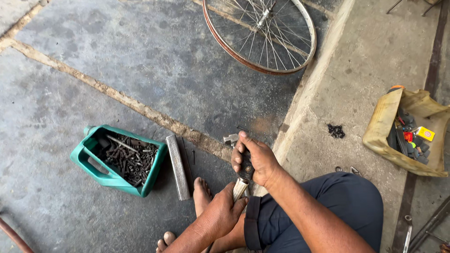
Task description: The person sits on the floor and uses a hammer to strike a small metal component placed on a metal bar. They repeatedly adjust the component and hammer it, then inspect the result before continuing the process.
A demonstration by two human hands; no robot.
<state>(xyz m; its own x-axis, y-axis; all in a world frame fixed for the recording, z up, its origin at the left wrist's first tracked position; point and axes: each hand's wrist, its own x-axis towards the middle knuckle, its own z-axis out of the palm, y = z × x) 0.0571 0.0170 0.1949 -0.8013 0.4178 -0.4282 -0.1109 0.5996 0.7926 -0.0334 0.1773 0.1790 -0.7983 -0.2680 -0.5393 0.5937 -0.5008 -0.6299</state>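
At lower centre, a dark-handled tool is gripped by the closed right hand, while a pale metal piece is pinched by the left hand (steadied low, presumably). A green cut-open jug of bolts is kept near at left.

Person seated low, seen from above. Right hand: fingers curled in a closed grip, thumb lying along the top, knuckles turned to the left; bare forearm running back to the lower right across the raised right knee, which is clothed in dark blue. Left hand: back of hand up, fingers bent downward in a closed grip just below the right hand. Bare left foot flat on the floor, toes forward, beside the left hand.
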